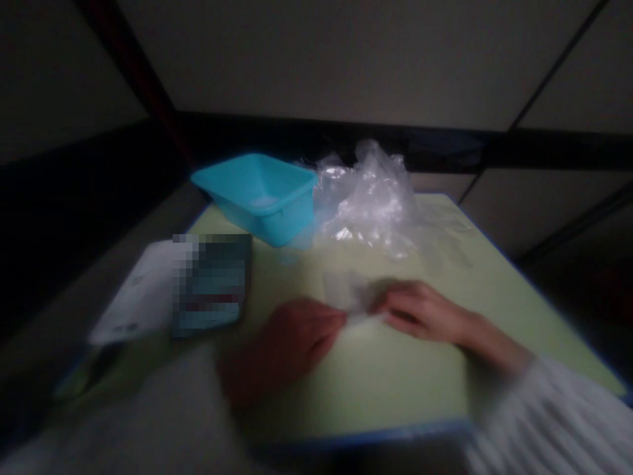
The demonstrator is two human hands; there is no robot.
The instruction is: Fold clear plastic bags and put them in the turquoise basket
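A small clear plastic bag [339, 287] is stretched between my two hands, just over the middle of the table. My left hand [301, 333] pinches its near left edge, fingers closed. On the other side, my right hand [420, 310] is closed on the bag's right part, with thumb and fingertips together. Blur hides the bag's exact outline and whether anything is inside it. Behind my hands lies a loose heap of clear plastic bags [370, 198], shiny and crumpled.
A turquoise plastic basin [291, 214] stands at the back left, with something pale inside. Left of my hands are a pixelated dark-framed object [215, 284] and a white sheet [138, 287]. The yellow-green table [395, 396] has a blue edge; a panelled wall rises behind it.
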